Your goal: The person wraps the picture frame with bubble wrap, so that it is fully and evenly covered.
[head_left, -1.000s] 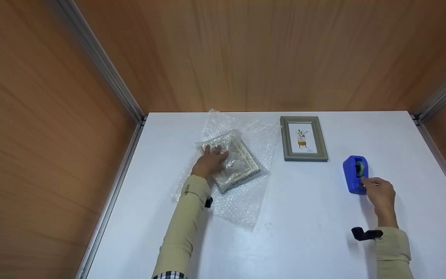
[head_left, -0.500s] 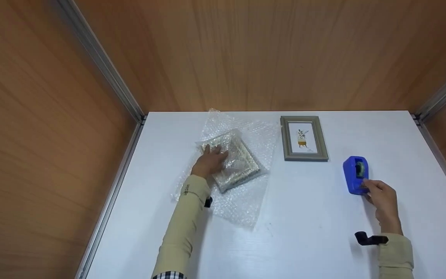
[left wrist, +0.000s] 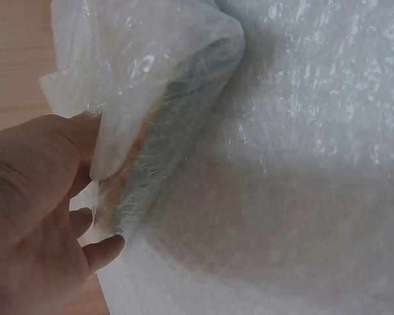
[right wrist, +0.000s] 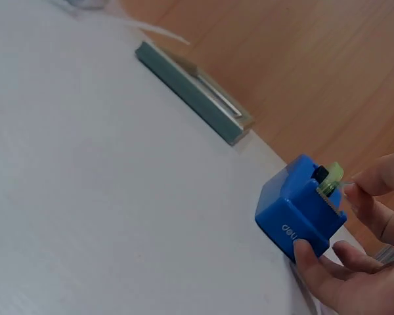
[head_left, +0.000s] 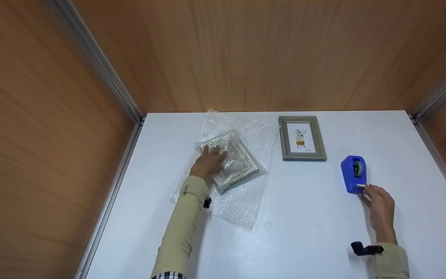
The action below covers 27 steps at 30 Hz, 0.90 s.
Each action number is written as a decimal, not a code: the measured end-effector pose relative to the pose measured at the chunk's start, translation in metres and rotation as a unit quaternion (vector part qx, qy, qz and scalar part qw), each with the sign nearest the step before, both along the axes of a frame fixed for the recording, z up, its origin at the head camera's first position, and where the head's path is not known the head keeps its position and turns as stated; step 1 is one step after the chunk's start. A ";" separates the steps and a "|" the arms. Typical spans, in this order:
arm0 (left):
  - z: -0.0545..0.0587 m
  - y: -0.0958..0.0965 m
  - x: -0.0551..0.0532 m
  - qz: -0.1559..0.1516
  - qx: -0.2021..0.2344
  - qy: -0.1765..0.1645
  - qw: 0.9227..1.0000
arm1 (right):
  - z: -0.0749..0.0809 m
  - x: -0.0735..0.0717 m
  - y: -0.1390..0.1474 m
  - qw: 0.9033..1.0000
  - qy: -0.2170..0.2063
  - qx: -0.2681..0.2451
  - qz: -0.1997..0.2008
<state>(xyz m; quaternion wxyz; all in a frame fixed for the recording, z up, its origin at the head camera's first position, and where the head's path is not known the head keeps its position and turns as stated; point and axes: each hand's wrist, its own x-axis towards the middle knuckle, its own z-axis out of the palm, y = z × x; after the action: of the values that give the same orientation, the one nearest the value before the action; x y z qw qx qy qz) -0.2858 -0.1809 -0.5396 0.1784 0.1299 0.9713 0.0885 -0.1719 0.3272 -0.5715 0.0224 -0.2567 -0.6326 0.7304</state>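
Observation:
My left hand (head_left: 208, 162) rests with spread fingers on a picture frame wrapped in bubble wrap (head_left: 240, 170), lying tilted on a larger bubble wrap sheet (head_left: 236, 213). Seen from the left wrist, the fingers lie along the bundle's edge, and the frame's side (left wrist: 177, 121) shows through the plastic. At the right, my right hand (head_left: 381, 205) is at the front end of a blue tape dispenser (head_left: 347, 176). Thumb and forefinger pinch the clear tape end by the serrated cutter (right wrist: 328, 199), while another fingertip (right wrist: 305, 252) touches the dispenser's front.
An unwrapped grey-green picture frame (head_left: 304, 157) with a plant print lies between the bundle and the dispenser. Wood-grain panels (head_left: 246, 58) rise behind and beside the white table (head_left: 296, 232). Black wrist camera mounts (head_left: 366, 249) stick out from the sleeves.
My right hand has drawn back slightly from over the tape roll to the dispenser's cutter end, which now shows. The left hand and the wrapped frame have stayed put.

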 end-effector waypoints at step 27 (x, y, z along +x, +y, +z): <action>0.002 -0.001 0.003 0.006 0.012 0.002 1.000 | -0.035 0.014 -0.027 0.960 -0.011 0.269 -0.081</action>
<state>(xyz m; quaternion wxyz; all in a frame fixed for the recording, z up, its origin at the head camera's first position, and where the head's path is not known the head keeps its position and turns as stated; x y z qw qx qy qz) -0.2827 -0.1820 -0.5374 0.1744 0.1262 0.9713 0.1014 -0.1576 0.3001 -0.6067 0.1425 -0.2993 -0.7833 0.5259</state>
